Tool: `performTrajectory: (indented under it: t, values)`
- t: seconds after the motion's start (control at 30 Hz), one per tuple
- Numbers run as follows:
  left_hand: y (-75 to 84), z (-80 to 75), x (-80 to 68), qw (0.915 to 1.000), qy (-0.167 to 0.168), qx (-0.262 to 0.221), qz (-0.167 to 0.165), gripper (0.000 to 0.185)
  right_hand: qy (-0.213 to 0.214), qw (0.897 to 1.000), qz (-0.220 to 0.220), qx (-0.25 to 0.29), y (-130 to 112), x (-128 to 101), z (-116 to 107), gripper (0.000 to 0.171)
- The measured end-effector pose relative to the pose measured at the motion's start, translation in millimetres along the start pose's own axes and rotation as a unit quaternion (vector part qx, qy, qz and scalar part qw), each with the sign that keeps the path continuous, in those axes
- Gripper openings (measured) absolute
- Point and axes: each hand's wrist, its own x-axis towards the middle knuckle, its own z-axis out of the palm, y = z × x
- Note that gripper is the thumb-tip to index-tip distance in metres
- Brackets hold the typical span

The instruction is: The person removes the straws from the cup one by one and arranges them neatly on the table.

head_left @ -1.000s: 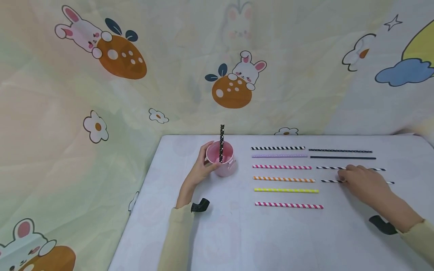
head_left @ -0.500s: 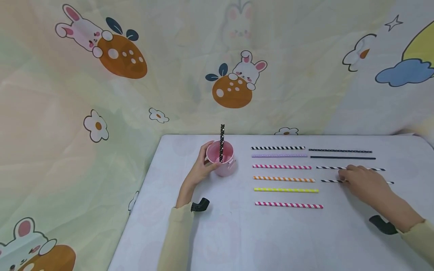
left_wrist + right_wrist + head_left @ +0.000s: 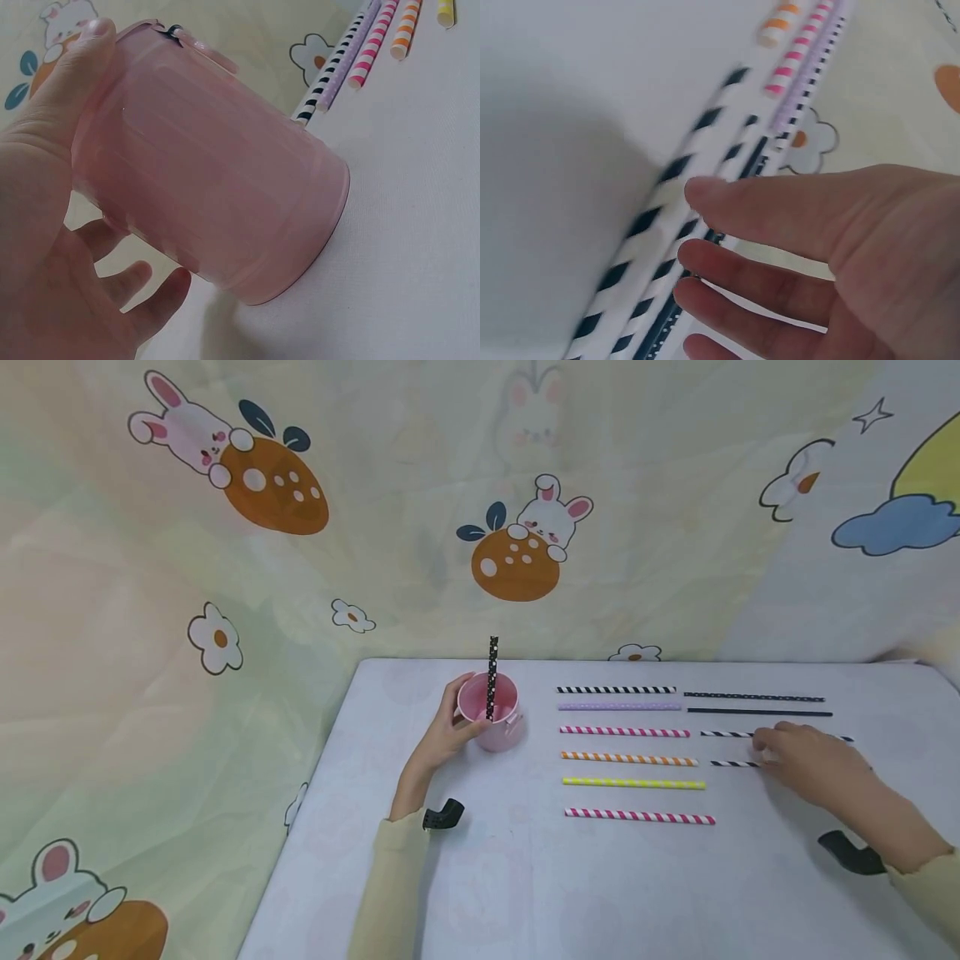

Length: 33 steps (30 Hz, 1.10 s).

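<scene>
My left hand (image 3: 438,739) grips a pink cup (image 3: 498,739) by its side, thumb and fingers round the wall. Inside the cup stands a black straw (image 3: 492,678) with light dots, its top well above the rim. My right hand (image 3: 813,760) is over the right-hand column of straws, above two black-and-white striped straws. In the right wrist view its thumb and fingers are spread apart, with the nearer striped straw (image 3: 652,214) just past the thumb tip and the farther striped straw (image 3: 664,266) by the fingertips. It covers the middles of both in the head view.
Behind these lie a dotted black straw (image 3: 753,697) and a plain black straw (image 3: 759,712). The left column holds several straws, including a purple straw (image 3: 618,707), an orange striped straw (image 3: 628,758) and a yellow straw (image 3: 633,783). A printed cloth backdrop (image 3: 390,527) hangs behind the table.
My right hand has lifted slightly from the striped straws, its wrist shifting a little to the right. The left hand and the cup stay as they were.
</scene>
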Motion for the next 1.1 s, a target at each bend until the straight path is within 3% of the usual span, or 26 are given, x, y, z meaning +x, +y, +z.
performTrajectory:
  t: [0.17, 0.53, 0.9, 1.1]
  values:
    - [0.1, 0.4, -0.5, 1.0000, 0.002, 0.003, 0.000, 0.082, -0.006, 0.996, -0.007, 0.084, -2, 8, -7, 0.028]
    - [0.8, 0.3, -1.0, 0.9999, 0.005, 0.011, -0.013, 0.084, 0.021, 0.971, -0.005, 0.240, -28, 29, -13, 0.054]
    - [2.7, 0.0, -1.8, 0.9996, 0.001, 0.016, -0.025, 0.083, 0.011, 0.923, 0.018, 0.383, -64, 55, -15, 0.063]
    - [4.2, 0.0, -1.2, 0.9997, 0.001, 0.010, -0.024, 0.084, -0.001, 0.892, -0.006, 0.453, -84, 70, -17, 0.060]
